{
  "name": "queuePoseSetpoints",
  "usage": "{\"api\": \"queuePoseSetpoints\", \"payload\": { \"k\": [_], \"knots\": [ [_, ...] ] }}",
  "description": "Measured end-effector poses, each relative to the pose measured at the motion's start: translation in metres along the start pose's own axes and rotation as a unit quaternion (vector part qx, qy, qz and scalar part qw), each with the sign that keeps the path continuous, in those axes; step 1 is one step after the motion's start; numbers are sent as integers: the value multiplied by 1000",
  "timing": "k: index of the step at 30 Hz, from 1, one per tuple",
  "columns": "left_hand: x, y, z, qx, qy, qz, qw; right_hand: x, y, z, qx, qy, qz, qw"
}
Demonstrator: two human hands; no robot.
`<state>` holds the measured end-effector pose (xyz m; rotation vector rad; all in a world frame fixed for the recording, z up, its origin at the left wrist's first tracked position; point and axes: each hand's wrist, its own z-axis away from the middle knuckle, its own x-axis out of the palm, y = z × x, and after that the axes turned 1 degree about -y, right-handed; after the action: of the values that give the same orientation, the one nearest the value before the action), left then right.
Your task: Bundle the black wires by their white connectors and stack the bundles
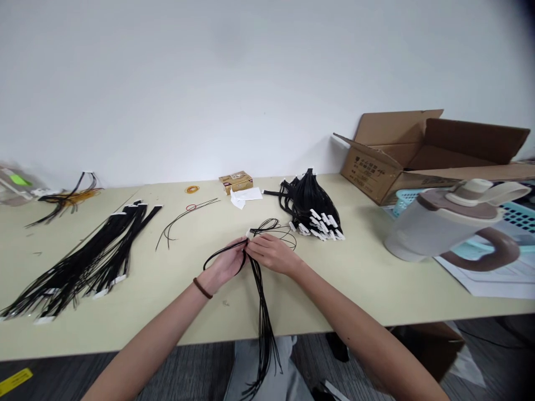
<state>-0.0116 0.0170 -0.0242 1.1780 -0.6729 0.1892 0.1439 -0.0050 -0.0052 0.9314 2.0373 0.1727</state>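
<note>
A black wire harness (pixel 259 303) is held between my two hands over the front half of the table. Its white connector (pixel 249 234) shows at the top between my fingers. My left hand (pixel 229 260), with a brown band at the wrist, is closed around the wires, and one loop bulges out past its side. The fingers of my right hand (pixel 270 252) pinch the harness just below the connector. Thin wires curl out behind that hand, while the loose ends hang down past the table edge.
Black wire bundles (pixel 104 245) lie at the left. A tied harness pile (pixel 311 203) with white connectors sits behind my right hand. A small box (pixel 236 181) stands near the wall. Rightward are an open carton (pixel 371 172) and a large tumbler (pixel 434 223) beside a blue basket (pixel 518 218).
</note>
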Motion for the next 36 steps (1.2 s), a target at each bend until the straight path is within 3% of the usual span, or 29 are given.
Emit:
{"api": "queuePoseSetpoints", "payload": {
  "k": [4,7,9,12,14,17,19,21,23,24,27,29,31,33,36],
  "knots": [
    [5,3,2,0,-2,-3,1000,6,-2,1,66,16,-72,995],
    [9,7,4,4,-2,-8,1000,8,-4,0,165,50,-218,961],
    [11,10,5,0,-12,-12,1000,4,-5,-3,258,87,-341,900],
    [11,13,6,-10,-38,-8,999,-8,-3,-9,410,147,-494,753],
    [10,13,5,-15,-35,3,999,-16,2,-11,449,194,-537,687],
    [7,13,4,-19,-13,14,1000,-26,16,-8,505,333,-567,560],
    [7,14,4,-28,-5,10,1000,-28,28,-2,547,414,-520,509],
    [8,14,5,-37,7,6,999,-30,38,4,587,465,-449,487],
    [8,15,5,-38,17,3,999,-32,43,9,606,473,-381,513],
    [9,15,5,-36,19,1,999,-32,43,10,607,464,-347,543],
    [10,15,5,-37,11,-6,999,-34,37,9,573,386,-226,687],
    [11,16,6,-39,8,-7,999,-33,29,7,507,310,-153,790],
    [12,17,8,-37,9,-4,999,-28,21,4,431,243,-103,863],
    [14,17,8,-32,10,4,999,-21,13,2,377,197,-68,902],
    [14,16,7,-18,9,13,1000,-12,4,0,326,153,-37,932]
  ]
}}
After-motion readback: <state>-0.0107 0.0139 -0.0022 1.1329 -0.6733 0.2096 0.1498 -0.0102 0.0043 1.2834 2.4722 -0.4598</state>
